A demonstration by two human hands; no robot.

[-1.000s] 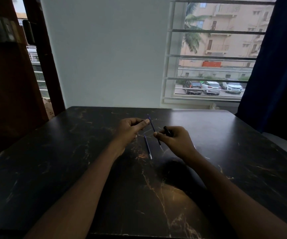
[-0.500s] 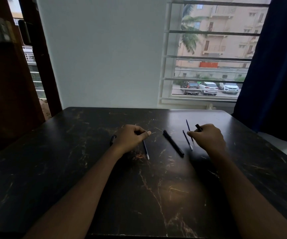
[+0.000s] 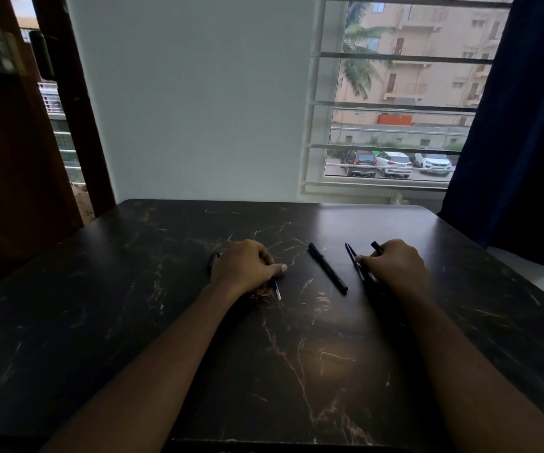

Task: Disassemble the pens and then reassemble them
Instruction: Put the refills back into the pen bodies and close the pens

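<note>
My dark, gold-veined table (image 3: 296, 371) carries a black pen (image 3: 327, 268), slanted 11 to 5 o'clock. At its 9 o'clock, a thin refill (image 3: 277, 291) pokes from under my left hand (image 3: 246, 266), which grips a dark pen piece (image 3: 212, 261). At 3 o'clock, slim refills (image 3: 355, 261) touch my right hand (image 3: 393, 266), which pinches a short black piece (image 3: 376, 246).
</note>
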